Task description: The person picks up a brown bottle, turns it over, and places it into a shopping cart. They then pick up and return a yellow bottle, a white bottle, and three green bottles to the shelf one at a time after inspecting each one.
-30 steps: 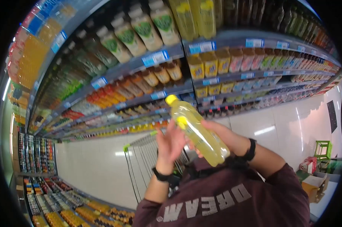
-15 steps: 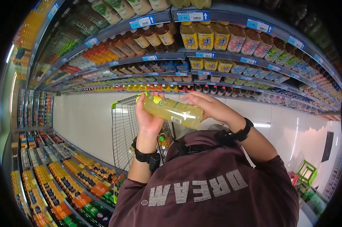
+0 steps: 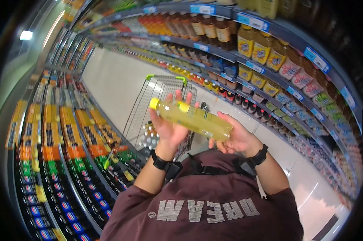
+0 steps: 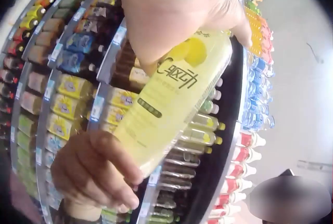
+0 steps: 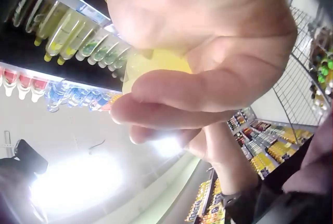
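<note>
A clear plastic bottle (image 3: 193,119) of pale yellow drink, with a yellow cap, is held tilted in front of the chest. Its label (image 4: 177,73), with lemons and dark lettering, faces the left wrist camera. My left hand (image 3: 170,130) supports the neck end from behind, palm up, its fingers stretched out past the bottle. At the base end my right hand (image 3: 242,136) grips the bottle, thumb along one side and curled fingers at the other. Those fingers hide most of the bottle in the right wrist view, where some yellow (image 5: 166,62) shows above them.
Beyond the hands stands a wire shopping cart (image 3: 139,106) with green corner pieces and several bottles inside. Drink shelves (image 3: 246,62) run along the right. More drinks (image 3: 69,168) stand in rows on the left, with pale floor (image 3: 109,80) between.
The bottle has gone from steeply tilted to nearer level, its cap swinging left. My left hand has come under its neck end; the right holds its base. The head view has turned.
</note>
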The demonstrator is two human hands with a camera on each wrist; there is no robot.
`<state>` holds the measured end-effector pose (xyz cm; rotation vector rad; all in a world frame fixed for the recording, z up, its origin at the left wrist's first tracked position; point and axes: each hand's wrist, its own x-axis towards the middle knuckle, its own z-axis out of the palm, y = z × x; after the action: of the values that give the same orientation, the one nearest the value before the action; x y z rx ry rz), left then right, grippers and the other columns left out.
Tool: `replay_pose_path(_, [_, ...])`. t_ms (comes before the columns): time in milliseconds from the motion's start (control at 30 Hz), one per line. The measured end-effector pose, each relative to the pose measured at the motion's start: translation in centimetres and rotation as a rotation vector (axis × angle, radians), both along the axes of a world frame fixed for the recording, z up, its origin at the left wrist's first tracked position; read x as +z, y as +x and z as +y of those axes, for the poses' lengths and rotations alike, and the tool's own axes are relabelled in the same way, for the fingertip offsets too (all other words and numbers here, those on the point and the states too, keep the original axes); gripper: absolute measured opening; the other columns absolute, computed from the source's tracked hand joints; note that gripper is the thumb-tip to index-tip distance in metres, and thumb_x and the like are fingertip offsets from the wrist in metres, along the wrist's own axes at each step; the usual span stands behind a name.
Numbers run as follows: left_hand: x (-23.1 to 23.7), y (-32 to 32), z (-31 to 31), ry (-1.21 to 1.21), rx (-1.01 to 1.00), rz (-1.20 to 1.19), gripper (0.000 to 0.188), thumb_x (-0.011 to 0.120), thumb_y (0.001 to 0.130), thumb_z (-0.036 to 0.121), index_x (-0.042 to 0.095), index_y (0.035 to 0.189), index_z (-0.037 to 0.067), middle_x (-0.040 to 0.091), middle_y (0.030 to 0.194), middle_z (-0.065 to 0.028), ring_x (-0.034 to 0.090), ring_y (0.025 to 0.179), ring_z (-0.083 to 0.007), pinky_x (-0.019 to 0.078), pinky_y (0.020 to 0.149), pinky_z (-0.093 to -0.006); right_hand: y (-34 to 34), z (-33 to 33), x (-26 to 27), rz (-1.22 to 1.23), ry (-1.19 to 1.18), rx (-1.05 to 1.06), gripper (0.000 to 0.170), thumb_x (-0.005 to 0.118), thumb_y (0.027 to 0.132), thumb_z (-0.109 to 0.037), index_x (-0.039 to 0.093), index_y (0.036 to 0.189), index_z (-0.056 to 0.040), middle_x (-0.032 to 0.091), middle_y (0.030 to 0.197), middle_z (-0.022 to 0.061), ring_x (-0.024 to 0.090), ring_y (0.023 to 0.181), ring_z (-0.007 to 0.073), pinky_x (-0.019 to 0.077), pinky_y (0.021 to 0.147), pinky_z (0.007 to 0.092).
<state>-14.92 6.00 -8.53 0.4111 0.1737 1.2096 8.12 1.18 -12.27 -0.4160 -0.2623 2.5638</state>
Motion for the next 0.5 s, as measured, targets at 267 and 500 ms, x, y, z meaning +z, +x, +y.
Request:
replay_pose_path(267, [-4.0, -3.9, 1.9, -0.085, 0.345, 0.983, 0.041, 0.053, 0.106, 0.045, 0.059, 0.117, 0.006, 0.067, 0.111, -0.0099, 0.064, 0.103, -0.0223, 0.0507, 0.094, -0.0378, 0.6, -0.4, -8.1, -0.842, 0.294, 0.165, 0.080, 0.032, 0.101, -0.072, 0.069, 0.118, -0.0028, 0.072, 0.086, 0.0161, 0.069, 0.063, 0.0198, 0.0558, 0.057, 0.0269])
replay_pose_path(500, [-8.7, -14.5, 7.6, 0.093, 0.896, 1.654, 0.042, 0.064, 0.101, 0.043, 0.062, 0.112, 0.002, 0.071, 0.103, -0.0116, 0.067, 0.094, -0.0232, 0.0523, 0.084, -0.0376, 15.2, -12.2, -30.2, -1.393, 0.162, -0.040, 0.043, 0.054, 0.102, -0.044, 0.065, 0.112, -0.0038, 0.072, 0.080, 0.0138, 0.069, 0.062, 0.0198, 0.0555, 0.056, 0.0315])
